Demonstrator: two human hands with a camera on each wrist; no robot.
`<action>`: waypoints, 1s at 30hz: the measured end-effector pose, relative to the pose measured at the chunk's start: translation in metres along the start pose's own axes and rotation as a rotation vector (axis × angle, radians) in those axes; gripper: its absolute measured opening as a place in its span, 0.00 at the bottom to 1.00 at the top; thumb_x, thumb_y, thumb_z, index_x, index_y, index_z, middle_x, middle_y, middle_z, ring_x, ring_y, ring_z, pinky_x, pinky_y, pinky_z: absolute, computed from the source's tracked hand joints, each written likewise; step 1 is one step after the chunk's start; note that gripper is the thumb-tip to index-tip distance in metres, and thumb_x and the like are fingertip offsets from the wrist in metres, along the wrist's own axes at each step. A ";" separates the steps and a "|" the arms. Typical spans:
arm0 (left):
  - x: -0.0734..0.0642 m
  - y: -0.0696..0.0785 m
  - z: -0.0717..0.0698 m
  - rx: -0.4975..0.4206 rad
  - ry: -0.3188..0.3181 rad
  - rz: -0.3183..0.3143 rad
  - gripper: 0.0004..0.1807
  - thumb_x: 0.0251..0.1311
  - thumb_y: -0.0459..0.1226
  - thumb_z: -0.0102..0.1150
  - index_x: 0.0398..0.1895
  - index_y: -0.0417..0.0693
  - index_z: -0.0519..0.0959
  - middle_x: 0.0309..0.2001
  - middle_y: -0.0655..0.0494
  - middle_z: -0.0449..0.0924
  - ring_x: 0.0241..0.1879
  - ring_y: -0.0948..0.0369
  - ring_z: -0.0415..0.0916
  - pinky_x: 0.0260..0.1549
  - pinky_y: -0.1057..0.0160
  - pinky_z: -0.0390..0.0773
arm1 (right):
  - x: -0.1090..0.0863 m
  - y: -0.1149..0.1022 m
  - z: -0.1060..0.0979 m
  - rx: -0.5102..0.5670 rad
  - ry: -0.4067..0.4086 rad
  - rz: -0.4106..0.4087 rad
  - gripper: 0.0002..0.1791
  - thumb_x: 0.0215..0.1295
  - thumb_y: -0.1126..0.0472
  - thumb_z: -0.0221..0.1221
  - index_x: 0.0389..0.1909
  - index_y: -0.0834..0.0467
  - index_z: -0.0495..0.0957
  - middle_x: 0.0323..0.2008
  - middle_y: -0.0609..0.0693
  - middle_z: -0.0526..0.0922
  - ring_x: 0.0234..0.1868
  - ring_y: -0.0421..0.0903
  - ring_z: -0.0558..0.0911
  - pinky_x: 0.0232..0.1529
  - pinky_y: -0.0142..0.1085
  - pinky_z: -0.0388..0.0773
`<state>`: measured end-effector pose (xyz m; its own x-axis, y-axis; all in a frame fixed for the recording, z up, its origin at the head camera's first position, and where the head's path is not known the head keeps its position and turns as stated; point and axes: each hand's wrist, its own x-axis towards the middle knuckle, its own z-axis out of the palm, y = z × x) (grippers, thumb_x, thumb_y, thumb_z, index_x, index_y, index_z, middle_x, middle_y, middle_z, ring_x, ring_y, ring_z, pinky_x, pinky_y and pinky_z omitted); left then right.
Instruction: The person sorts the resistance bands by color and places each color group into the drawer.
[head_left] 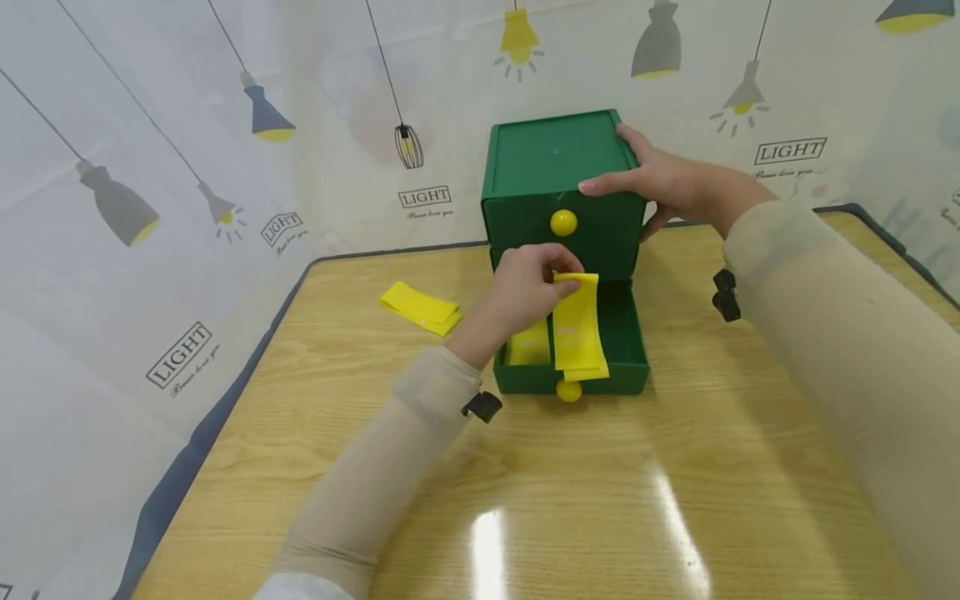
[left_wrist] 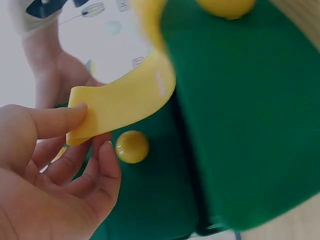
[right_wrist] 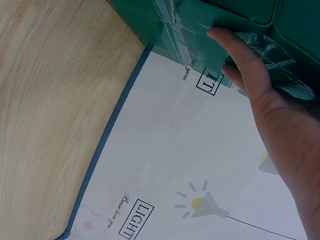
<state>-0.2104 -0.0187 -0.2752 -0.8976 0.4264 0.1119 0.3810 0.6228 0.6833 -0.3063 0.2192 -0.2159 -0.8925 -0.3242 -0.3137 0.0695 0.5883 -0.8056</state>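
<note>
Thumb and fingers of my left hand [head_left: 528, 287] pinch the top end of a yellow resistance band [head_left: 579, 333]. The flat band loop hangs over the front of the pulled-out lower drawer [head_left: 525, 382]. Inside the drawer's left compartment lies another yellow band [head_left: 529, 346], partly hidden by my wrist. In the left wrist view the pinched band [left_wrist: 120, 102] curves away from the fingertips. My right hand [head_left: 667, 179] rests on the right side of the green drawer box [head_left: 558, 154], its thumb over the top front edge. The right wrist view shows fairly straight fingers against the box's side.
A folded yellow band [head_left: 420, 307] lies on the wooden table [head_left: 360, 383], left of the box. The upper drawer, with a yellow knob [head_left: 564, 222], is closed. Behind the box hangs a white lamp-patterned cloth [head_left: 352, 200].
</note>
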 end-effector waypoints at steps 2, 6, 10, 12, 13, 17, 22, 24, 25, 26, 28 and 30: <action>0.000 -0.004 0.004 0.002 -0.009 -0.012 0.08 0.74 0.37 0.65 0.51 0.48 0.86 0.50 0.55 0.88 0.42 0.57 0.77 0.41 0.67 0.80 | 0.000 -0.001 0.000 0.001 0.000 -0.003 0.68 0.68 0.29 0.62 0.78 0.27 0.09 0.88 0.53 0.25 0.85 0.68 0.52 0.66 0.70 0.75; -0.002 -0.011 0.012 -0.008 -0.032 -0.046 0.07 0.74 0.38 0.65 0.50 0.49 0.87 0.49 0.55 0.88 0.43 0.57 0.78 0.45 0.67 0.82 | 0.000 -0.002 0.000 0.000 0.001 -0.007 0.68 0.68 0.29 0.61 0.77 0.26 0.09 0.87 0.51 0.23 0.86 0.67 0.50 0.66 0.70 0.75; -0.002 -0.019 0.021 0.007 -0.065 -0.060 0.05 0.73 0.37 0.66 0.48 0.50 0.86 0.48 0.56 0.87 0.44 0.57 0.79 0.48 0.65 0.83 | -0.001 -0.001 0.001 -0.001 0.001 -0.005 0.68 0.69 0.29 0.61 0.77 0.26 0.08 0.87 0.51 0.21 0.86 0.67 0.49 0.67 0.70 0.75; -0.001 -0.023 0.026 0.021 -0.075 -0.052 0.05 0.73 0.37 0.67 0.47 0.49 0.86 0.48 0.56 0.87 0.44 0.58 0.80 0.49 0.65 0.84 | -0.001 -0.001 0.001 0.001 0.002 -0.003 0.68 0.69 0.30 0.62 0.77 0.26 0.08 0.87 0.50 0.21 0.86 0.67 0.49 0.67 0.70 0.74; -0.001 -0.024 0.027 0.031 -0.077 -0.053 0.04 0.72 0.36 0.67 0.47 0.50 0.86 0.48 0.56 0.87 0.44 0.58 0.80 0.50 0.65 0.84 | -0.001 0.000 0.002 0.002 0.002 -0.003 0.68 0.69 0.30 0.62 0.77 0.26 0.09 0.87 0.50 0.21 0.86 0.67 0.48 0.67 0.70 0.74; 0.001 -0.028 0.032 0.058 -0.067 -0.066 0.04 0.72 0.34 0.67 0.46 0.49 0.86 0.48 0.56 0.87 0.44 0.59 0.80 0.53 0.62 0.85 | -0.001 0.001 0.002 0.007 0.004 -0.004 0.68 0.69 0.30 0.62 0.77 0.26 0.09 0.87 0.50 0.21 0.86 0.67 0.48 0.67 0.70 0.74; 0.002 -0.027 0.032 0.060 -0.052 -0.092 0.05 0.72 0.34 0.67 0.48 0.49 0.86 0.50 0.55 0.86 0.46 0.57 0.80 0.54 0.61 0.85 | -0.002 0.001 0.003 0.006 0.003 -0.005 0.67 0.69 0.30 0.61 0.77 0.26 0.09 0.87 0.50 0.21 0.86 0.67 0.49 0.66 0.70 0.75; 0.002 -0.026 0.030 0.064 -0.047 -0.098 0.06 0.72 0.34 0.67 0.48 0.49 0.86 0.50 0.55 0.86 0.47 0.57 0.80 0.54 0.61 0.85 | -0.002 0.001 0.003 0.002 0.004 -0.004 0.68 0.69 0.29 0.61 0.77 0.26 0.09 0.87 0.51 0.22 0.86 0.68 0.49 0.66 0.70 0.75; 0.002 -0.026 0.030 0.068 -0.043 -0.099 0.06 0.72 0.34 0.67 0.49 0.49 0.86 0.51 0.55 0.86 0.47 0.57 0.80 0.54 0.61 0.85 | -0.001 0.001 0.003 0.000 0.005 -0.005 0.68 0.68 0.29 0.61 0.77 0.26 0.09 0.87 0.51 0.22 0.86 0.68 0.50 0.66 0.69 0.75; 0.003 -0.025 0.029 0.073 -0.040 -0.100 0.06 0.72 0.34 0.67 0.49 0.49 0.86 0.51 0.54 0.86 0.48 0.57 0.79 0.54 0.61 0.85 | -0.001 0.001 0.002 -0.003 0.006 -0.005 0.68 0.68 0.29 0.61 0.78 0.26 0.09 0.87 0.51 0.22 0.86 0.68 0.50 0.66 0.69 0.76; 0.003 -0.025 0.027 0.078 -0.032 -0.106 0.07 0.72 0.34 0.67 0.50 0.49 0.86 0.52 0.54 0.86 0.49 0.57 0.79 0.56 0.61 0.85 | -0.001 0.000 0.002 -0.006 0.007 -0.005 0.68 0.68 0.29 0.61 0.78 0.26 0.09 0.87 0.51 0.22 0.85 0.68 0.51 0.66 0.69 0.76; 0.004 -0.024 0.025 0.078 -0.028 -0.110 0.07 0.72 0.34 0.66 0.50 0.49 0.86 0.53 0.54 0.86 0.50 0.57 0.79 0.57 0.61 0.85 | -0.002 0.000 0.002 -0.007 0.007 -0.005 0.68 0.68 0.29 0.61 0.78 0.26 0.09 0.87 0.51 0.23 0.85 0.68 0.51 0.66 0.69 0.76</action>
<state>-0.2178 -0.0157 -0.3095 -0.9287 0.3704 0.0185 0.2978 0.7151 0.6324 -0.3040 0.2185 -0.2165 -0.8960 -0.3219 -0.3058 0.0618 0.5916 -0.8038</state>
